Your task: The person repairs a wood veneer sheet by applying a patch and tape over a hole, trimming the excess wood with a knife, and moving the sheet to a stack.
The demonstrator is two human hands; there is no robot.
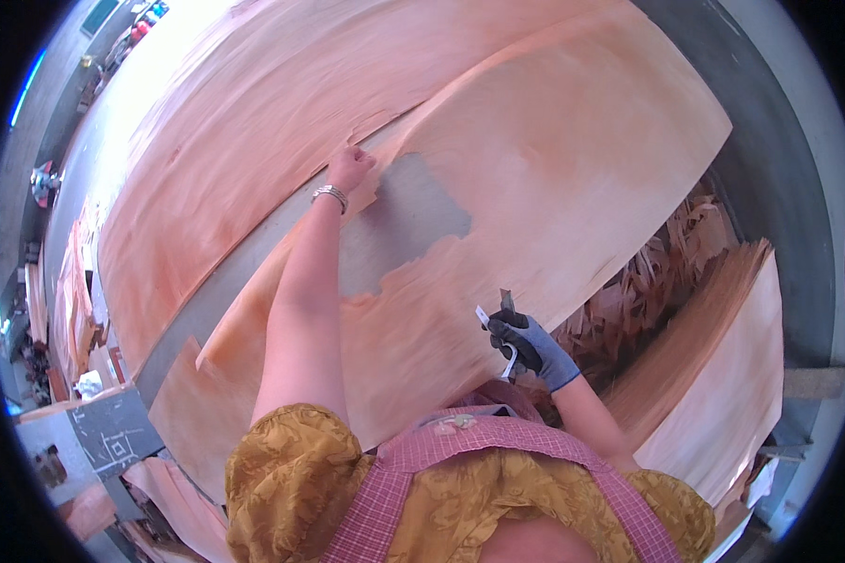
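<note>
Two large sheets of thin pinkish-tan wood veneer lie in front of me. My left hand (350, 167), bare with a metal band at the wrist, is closed in a pinch at the edge of the far veneer sheet (253, 159). The near veneer sheet (573, 159) has a big ragged hole, and the grey surface (418, 220) shows through it. Its left edge is lifted and curled beside my left forearm. My right hand (526, 345), in a grey-and-black glove, is closed around a tool with white parts (510, 361) and a flat grey end. Its exact kind is unclear.
Torn veneer strips (634, 296) lie heaped below the near sheet's right edge. Beside them stands a thick stack of veneer sheets (723, 347). At the left are a grey panel with white marks (115, 430) and more veneer scraps (77, 291). A pale wall curves along the right.
</note>
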